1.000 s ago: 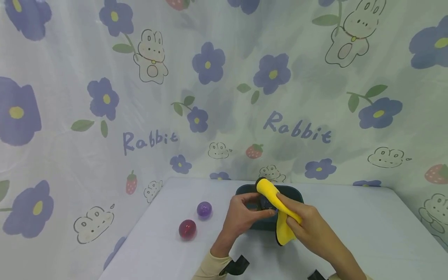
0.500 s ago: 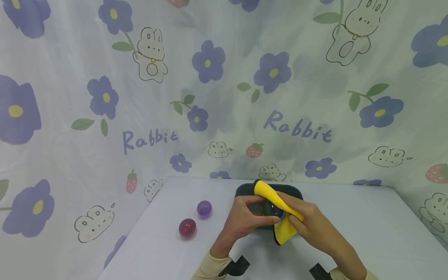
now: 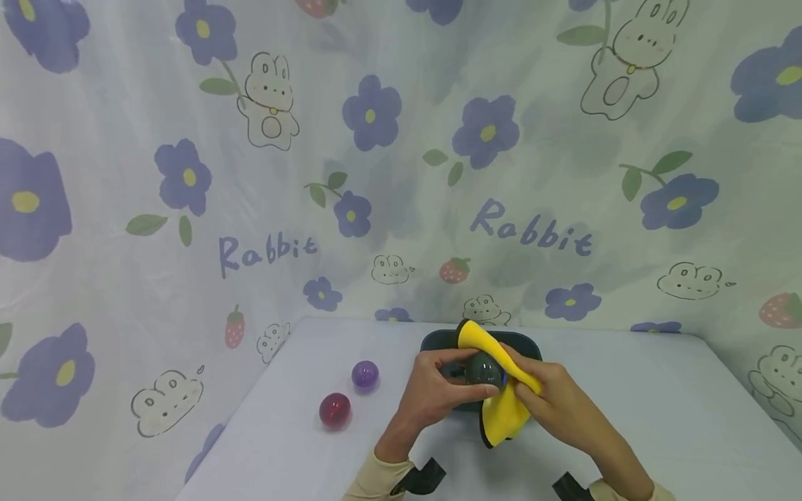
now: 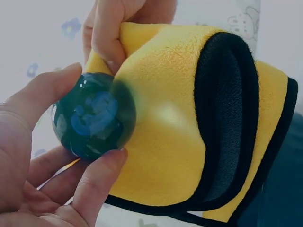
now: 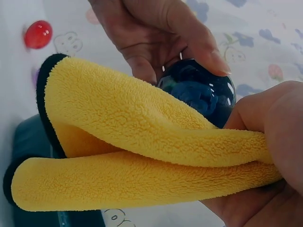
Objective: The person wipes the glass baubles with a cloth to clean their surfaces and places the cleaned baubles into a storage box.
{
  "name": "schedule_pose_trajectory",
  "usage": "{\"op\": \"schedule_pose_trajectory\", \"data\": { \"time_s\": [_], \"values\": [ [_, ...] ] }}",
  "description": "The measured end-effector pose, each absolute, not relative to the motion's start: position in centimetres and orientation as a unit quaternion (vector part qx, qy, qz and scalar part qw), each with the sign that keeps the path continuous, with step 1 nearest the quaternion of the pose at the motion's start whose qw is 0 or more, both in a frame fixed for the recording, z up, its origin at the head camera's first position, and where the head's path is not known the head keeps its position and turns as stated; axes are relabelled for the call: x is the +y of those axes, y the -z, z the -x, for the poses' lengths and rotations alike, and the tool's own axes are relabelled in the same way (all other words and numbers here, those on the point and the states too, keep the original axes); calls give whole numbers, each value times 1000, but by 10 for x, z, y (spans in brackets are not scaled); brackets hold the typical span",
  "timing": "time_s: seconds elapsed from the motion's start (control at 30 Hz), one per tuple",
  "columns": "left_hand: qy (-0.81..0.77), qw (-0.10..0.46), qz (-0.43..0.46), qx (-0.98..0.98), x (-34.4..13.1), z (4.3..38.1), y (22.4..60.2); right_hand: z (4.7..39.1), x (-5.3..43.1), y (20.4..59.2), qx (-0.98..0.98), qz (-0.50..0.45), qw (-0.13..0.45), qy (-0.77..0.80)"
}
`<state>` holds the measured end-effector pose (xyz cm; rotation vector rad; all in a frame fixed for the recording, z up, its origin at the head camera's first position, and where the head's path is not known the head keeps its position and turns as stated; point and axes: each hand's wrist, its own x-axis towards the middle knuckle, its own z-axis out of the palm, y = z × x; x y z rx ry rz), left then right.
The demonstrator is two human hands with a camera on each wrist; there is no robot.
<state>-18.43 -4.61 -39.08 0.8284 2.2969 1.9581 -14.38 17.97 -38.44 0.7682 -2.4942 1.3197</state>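
Note:
A dark green, glossy see-through ball [image 4: 94, 116] with a blue shape in it is pinched between the thumb and fingers of my left hand [image 3: 432, 383]. My right hand [image 3: 557, 403] grips a yellow cloth [image 3: 501, 410] with black edging and a grey inner side. In the left wrist view the cloth [image 4: 161, 113] lies right against the ball's side. From the right wrist, the cloth [image 5: 142, 113] covers part of the ball [image 5: 199, 92]. Both hands are above a dark teal bin [image 3: 432, 341], which they partly hide.
On the white table [image 3: 282, 459] to the left lie a purple ball [image 3: 365, 376] and a red ball [image 3: 335, 410]. Behind the table hangs a curtain [image 3: 407, 181] printed with flowers and rabbits.
The dark ball has come more into view between the hands. The lower flap of the cloth has swung left. The purple and red balls stay put.

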Motion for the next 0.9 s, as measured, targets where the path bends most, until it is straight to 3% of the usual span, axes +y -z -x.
{"op": "schedule_pose_trajectory", "data": {
  "time_s": [0.2,0.53,0.73,0.9],
  "values": [
    [-653,-6,-252,714,-46,186,394,141,178,383,-850,-245,95,-456],
    [-656,-76,-212,721,-47,191,396,139,172,382,-856,-233,87,-453],
    [-643,-67,-202,736,-47,193,398,136,170,379,-860,-215,80,-455],
    [-628,-55,-203,749,-49,192,397,132,168,376,-863,-221,107,-441]
  ]
}}
